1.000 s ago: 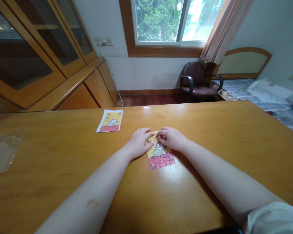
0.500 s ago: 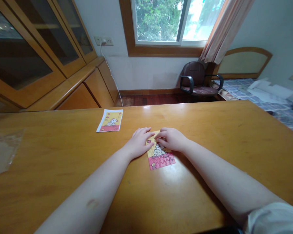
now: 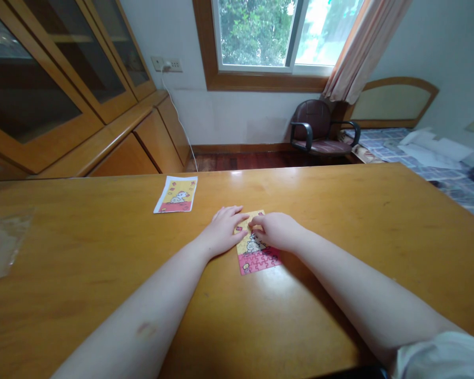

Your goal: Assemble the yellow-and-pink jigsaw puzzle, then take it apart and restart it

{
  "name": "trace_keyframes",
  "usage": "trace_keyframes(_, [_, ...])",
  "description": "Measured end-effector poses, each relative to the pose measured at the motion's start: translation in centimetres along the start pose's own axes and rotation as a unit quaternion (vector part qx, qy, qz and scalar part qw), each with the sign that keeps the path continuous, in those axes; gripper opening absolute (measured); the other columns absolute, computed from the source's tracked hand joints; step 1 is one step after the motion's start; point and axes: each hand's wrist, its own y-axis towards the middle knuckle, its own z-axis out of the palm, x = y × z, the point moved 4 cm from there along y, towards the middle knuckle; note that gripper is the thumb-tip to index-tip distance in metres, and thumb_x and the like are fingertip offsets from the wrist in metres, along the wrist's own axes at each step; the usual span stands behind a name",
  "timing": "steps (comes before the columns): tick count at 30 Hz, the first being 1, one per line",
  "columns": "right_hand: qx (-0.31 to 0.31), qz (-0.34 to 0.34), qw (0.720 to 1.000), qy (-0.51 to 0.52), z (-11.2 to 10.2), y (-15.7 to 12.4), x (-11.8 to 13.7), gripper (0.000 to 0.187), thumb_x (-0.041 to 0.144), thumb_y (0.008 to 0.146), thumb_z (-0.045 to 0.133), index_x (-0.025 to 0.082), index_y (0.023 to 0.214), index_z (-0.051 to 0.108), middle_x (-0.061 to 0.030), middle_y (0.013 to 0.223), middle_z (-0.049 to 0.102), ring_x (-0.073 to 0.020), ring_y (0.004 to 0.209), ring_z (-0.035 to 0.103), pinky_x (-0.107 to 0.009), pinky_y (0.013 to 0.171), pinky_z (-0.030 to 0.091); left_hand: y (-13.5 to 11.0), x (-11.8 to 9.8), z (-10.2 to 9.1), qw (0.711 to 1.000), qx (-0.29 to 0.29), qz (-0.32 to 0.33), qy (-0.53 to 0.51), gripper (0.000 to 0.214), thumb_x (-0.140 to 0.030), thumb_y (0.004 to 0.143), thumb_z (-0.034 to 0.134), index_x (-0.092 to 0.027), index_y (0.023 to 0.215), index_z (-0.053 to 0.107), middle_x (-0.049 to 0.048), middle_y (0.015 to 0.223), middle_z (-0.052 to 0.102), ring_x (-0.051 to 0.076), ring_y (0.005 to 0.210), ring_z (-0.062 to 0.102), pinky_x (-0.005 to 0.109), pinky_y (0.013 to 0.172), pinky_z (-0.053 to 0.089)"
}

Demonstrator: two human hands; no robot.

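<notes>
A small jigsaw puzzle with a yellow top, a pink bottom and a white cartoon animal lies flat on the wooden table. My left hand rests flat beside the puzzle's left edge, fingers stretched out and touching it. My right hand lies over the puzzle's upper part, its fingers curled and pressing down near the top left corner. Whether a loose piece is under those fingertips is hidden.
A printed card with the same picture lies farther back to the left. A clear plastic bag sits at the table's left edge. Behind the table are wooden cabinets, a dark armchair and a window.
My right hand has slid slightly left over the top of the puzzle. The left hand has stayed in place.
</notes>
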Motion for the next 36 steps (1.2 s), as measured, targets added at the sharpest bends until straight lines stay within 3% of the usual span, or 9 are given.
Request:
trace_keyframes(8, [-0.045, -0.043, 0.998, -0.031, 0.0, 0.3, 0.0, 0.028, 0.033, 0.092, 0.046, 0.026, 0.105, 0.070, -0.0073, 0.095, 0.074, -0.0224, 0.082, 0.067, -0.028, 0.069, 0.044, -0.1, 0.1, -0.2, 1.000, 0.001, 0.000, -0.016, 0.041, -0.036, 0.088, 0.053, -0.021, 0.125, 0.060, 0.0127, 0.142, 0.049, 0.030, 0.133, 0.043, 0.054, 0.114, 0.028])
trace_keyframes(12, [-0.074, -0.024, 0.997, -0.023, -0.4, 0.5, -0.9, 0.030, 0.034, 0.093, 0.044, 0.023, 0.099, 0.072, -0.0079, 0.091, 0.074, -0.0208, 0.080, 0.067, -0.028, 0.068, 0.043, -0.1, 0.3, -0.6, 1.000, -0.019, -0.006, -0.023, 0.036, -0.030, 0.091, 0.047, -0.020, 0.122, 0.062, 0.0111, 0.138, 0.053, 0.027, 0.129, 0.046, 0.048, 0.111, 0.034])
trace_keyframes(19, [-0.051, -0.060, 0.995, 0.057, 0.4, 0.9, -1.6, 0.027, 0.030, 0.090, 0.051, 0.027, 0.105, 0.073, -0.0033, 0.103, 0.074, -0.0187, 0.090, 0.068, -0.025, 0.076, 0.045, 0.0, 0.8, -0.6, 0.998, -0.036, -0.039, 0.029, 0.039, -0.031, 0.086, 0.056, -0.018, 0.122, 0.061, 0.0117, 0.138, 0.053, 0.029, 0.128, 0.046, 0.048, 0.111, 0.034])
trace_keyframes(22, [-0.030, -0.041, 0.996, 0.070, 0.6, 1.0, -1.7, 0.027, 0.031, 0.091, 0.051, 0.029, 0.106, 0.074, -0.0028, 0.103, 0.075, -0.0188, 0.088, 0.068, -0.025, 0.073, 0.045, 0.0, 0.9, -0.4, 0.998, -0.031, -0.050, 0.036, 0.041, -0.034, 0.086, 0.056, -0.019, 0.123, 0.061, 0.0118, 0.139, 0.052, 0.030, 0.130, 0.044, 0.050, 0.111, 0.033])
trace_keyframes(27, [-0.015, -0.042, 0.999, -0.004, 0.2, 0.6, -0.9, 0.030, 0.036, 0.093, 0.047, 0.027, 0.099, 0.075, -0.0070, 0.089, 0.075, -0.0209, 0.075, 0.068, -0.026, 0.061, 0.041, 0.1, 1.1, -0.1, 0.997, -0.028, -0.068, 0.036, 0.043, -0.036, 0.086, 0.057, -0.020, 0.125, 0.060, 0.0118, 0.141, 0.051, 0.031, 0.131, 0.043, 0.050, 0.111, 0.033])
trace_keyframes(32, [-0.007, -0.040, 0.999, 0.002, -0.1, 0.3, -0.5, 0.029, 0.036, 0.092, 0.047, 0.028, 0.101, 0.074, -0.0070, 0.090, 0.075, -0.0204, 0.076, 0.067, -0.027, 0.063, 0.041, 0.1, 1.3, -0.1, 0.997, -0.036, -0.063, 0.030, 0.042, -0.038, 0.086, 0.057, -0.022, 0.124, 0.060, 0.0111, 0.140, 0.051, 0.031, 0.131, 0.044, 0.051, 0.111, 0.032])
trace_keyframes(36, [-0.058, 0.005, 0.997, 0.045, -0.5, 0.8, -2.2, 0.027, 0.034, 0.091, 0.050, 0.027, 0.108, 0.070, -0.0047, 0.094, 0.074, -0.0198, 0.083, 0.066, -0.027, 0.069, 0.042, 0.0, 1.2, -0.6, 0.997, -0.042, -0.056, 0.009, 0.039, -0.037, 0.087, 0.055, -0.021, 0.121, 0.061, 0.0109, 0.137, 0.054, 0.029, 0.128, 0.046, 0.049, 0.110, 0.035])
